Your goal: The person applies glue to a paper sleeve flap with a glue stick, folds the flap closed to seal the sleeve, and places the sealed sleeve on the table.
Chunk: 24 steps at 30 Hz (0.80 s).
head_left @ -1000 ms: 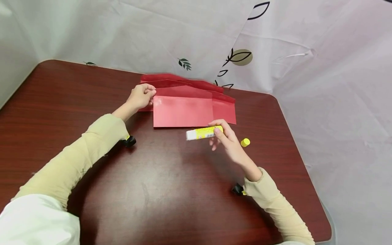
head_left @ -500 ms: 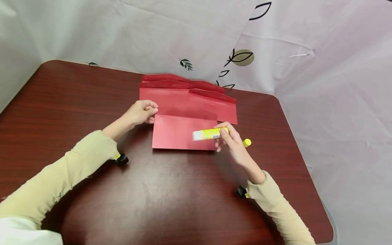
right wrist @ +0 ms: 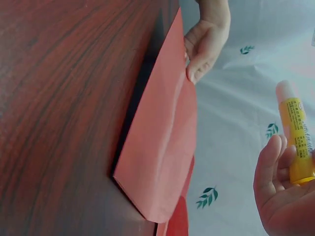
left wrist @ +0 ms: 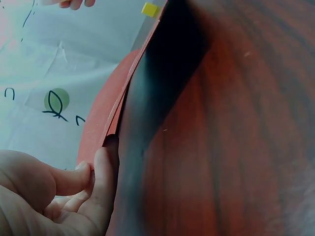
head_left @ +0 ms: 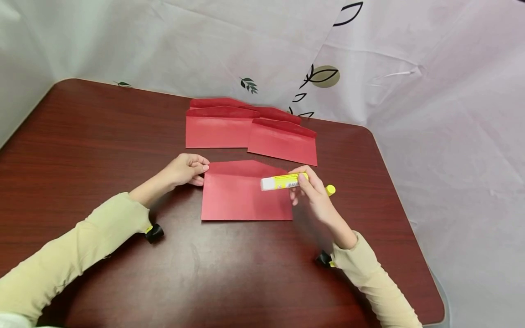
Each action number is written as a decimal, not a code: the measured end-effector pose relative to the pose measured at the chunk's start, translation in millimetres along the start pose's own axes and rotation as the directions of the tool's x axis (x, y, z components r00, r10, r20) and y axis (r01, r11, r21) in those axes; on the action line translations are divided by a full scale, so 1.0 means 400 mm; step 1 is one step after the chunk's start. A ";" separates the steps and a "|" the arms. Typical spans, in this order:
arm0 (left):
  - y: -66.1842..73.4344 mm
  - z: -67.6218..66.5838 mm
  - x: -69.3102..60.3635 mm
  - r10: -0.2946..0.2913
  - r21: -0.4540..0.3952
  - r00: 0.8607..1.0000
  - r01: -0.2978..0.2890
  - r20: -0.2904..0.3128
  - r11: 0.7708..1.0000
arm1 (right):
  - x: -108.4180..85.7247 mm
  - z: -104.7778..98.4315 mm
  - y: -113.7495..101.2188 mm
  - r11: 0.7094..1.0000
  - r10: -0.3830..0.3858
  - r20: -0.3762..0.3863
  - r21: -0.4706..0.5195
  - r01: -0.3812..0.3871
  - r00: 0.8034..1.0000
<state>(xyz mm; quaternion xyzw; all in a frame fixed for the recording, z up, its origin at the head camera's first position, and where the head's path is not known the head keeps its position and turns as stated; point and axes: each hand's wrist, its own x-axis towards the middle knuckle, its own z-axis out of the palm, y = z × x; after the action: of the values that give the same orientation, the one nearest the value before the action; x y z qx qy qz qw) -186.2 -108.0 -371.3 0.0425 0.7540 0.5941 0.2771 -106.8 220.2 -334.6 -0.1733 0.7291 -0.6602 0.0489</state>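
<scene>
My left hand pinches the upper left corner of a red envelope, thumb on top, as the left wrist view also shows. The envelope's flap is unfolded and points away from me. In the right wrist view the envelope appears tilted a little off the table. My right hand holds a yellow glue stick between thumb and fingers, its white end pointing left over the envelope's right part. In the right wrist view the uncapped glue stick is clear of the paper.
Several more red envelopes with raised flaps lie overlapping at the back of the dark wooden table. A yellow cap stands just right of my right hand. A patterned white sheet hangs behind the table.
My left hand has drawn the red envelope from the others at the back toward me. My right hand, still holding the glue stick, has shifted slightly right and nearer.
</scene>
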 end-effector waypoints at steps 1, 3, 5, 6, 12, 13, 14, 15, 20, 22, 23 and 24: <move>-0.004 0.002 -0.002 -0.004 -0.013 1.000 0.004 0.006 1.000 | -0.001 0.001 0.000 1.000 0.010 -0.009 0.001 -0.010 1.000; -0.009 0.005 -0.005 -0.008 -0.034 1.000 0.009 0.014 0.999 | -0.002 0.002 -0.001 0.999 0.037 -0.041 0.002 -0.037 0.998; -0.012 0.009 -0.008 -0.016 -0.040 1.000 0.016 0.009 0.999 | -0.001 0.003 -0.001 0.997 0.075 -0.087 0.012 -0.074 0.993; -0.013 0.011 -0.009 -0.019 -0.032 1.000 0.019 0.002 0.999 | -0.001 0.004 -0.002 0.996 0.094 -0.111 0.018 -0.092 0.989; -0.015 0.023 -0.013 0.019 0.145 0.996 -0.006 -0.086 0.989 | -0.002 0.008 -0.004 0.991 0.128 -0.175 -0.027 -0.135 0.976; -0.015 0.024 -0.013 0.037 0.187 0.994 -0.018 -0.100 0.982 | -0.002 0.009 -0.005 0.990 0.122 -0.175 -0.049 -0.133 0.977; -0.016 0.025 -0.013 0.055 0.224 0.992 -0.028 -0.113 0.974 | -0.003 0.009 -0.005 0.989 0.116 -0.175 -0.072 -0.130 0.978; -0.016 0.026 -0.014 0.074 0.263 0.990 -0.040 -0.122 0.964 | -0.003 0.010 -0.005 0.988 0.110 -0.176 -0.092 -0.128 0.978; -0.015 0.034 -0.029 0.217 0.461 0.963 -0.122 -0.157 0.879 | -0.002 0.011 -0.009 0.970 0.062 -0.208 -0.218 -0.108 0.976; -0.011 0.044 -0.041 0.324 0.564 0.932 -0.182 -0.162 0.806 | 0.001 0.010 -0.009 0.953 0.028 -0.225 -0.287 -0.094 0.974; -0.008 0.053 -0.049 0.384 0.614 0.911 -0.218 -0.152 0.758 | 0.003 0.008 -0.009 0.946 0.011 -0.231 -0.314 -0.086 0.973; -0.005 0.063 -0.056 0.445 0.658 0.886 -0.258 -0.132 0.707 | 0.006 0.007 -0.008 0.941 -0.002 -0.232 -0.328 -0.076 0.973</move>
<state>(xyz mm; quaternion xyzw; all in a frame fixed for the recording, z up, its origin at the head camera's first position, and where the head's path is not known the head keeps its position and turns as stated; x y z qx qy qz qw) -155.0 -95.5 -368.6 0.1913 0.9159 0.3524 0.0177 -107.5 216.7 -331.3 -0.0880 0.8346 -0.5411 -0.0531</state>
